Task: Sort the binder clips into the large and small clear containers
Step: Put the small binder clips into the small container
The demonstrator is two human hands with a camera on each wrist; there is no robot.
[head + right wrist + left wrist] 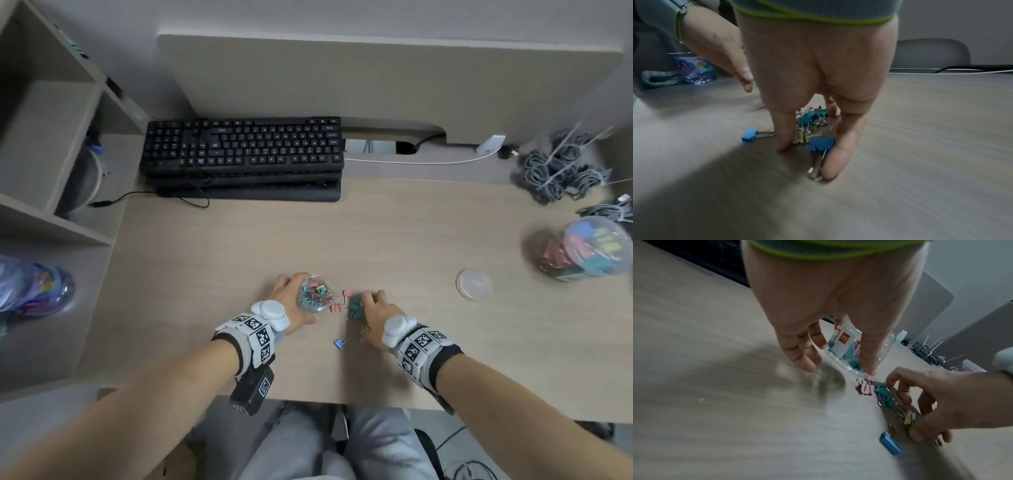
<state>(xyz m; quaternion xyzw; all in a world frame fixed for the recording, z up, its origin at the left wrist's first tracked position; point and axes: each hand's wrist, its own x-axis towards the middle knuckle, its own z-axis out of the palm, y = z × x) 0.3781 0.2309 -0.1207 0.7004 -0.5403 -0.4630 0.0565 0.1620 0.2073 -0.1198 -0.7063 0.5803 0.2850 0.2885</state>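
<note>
Fingers of the right hand (375,310) are curled down over a loose pile of small coloured binder clips (352,306) on the pale wood-grain counter (411,222) — no clip is visibly lifted. Just beside, the small clear round container (314,293) is gripped by the left hand (291,298). Far right stands the large clear container (591,248) — holding bigger clips.

Before me I count two clear containers (314,293) (596,247), one loose lid (473,284), two blue clips (749,135) (821,143), two keyboards (243,147).
</note>
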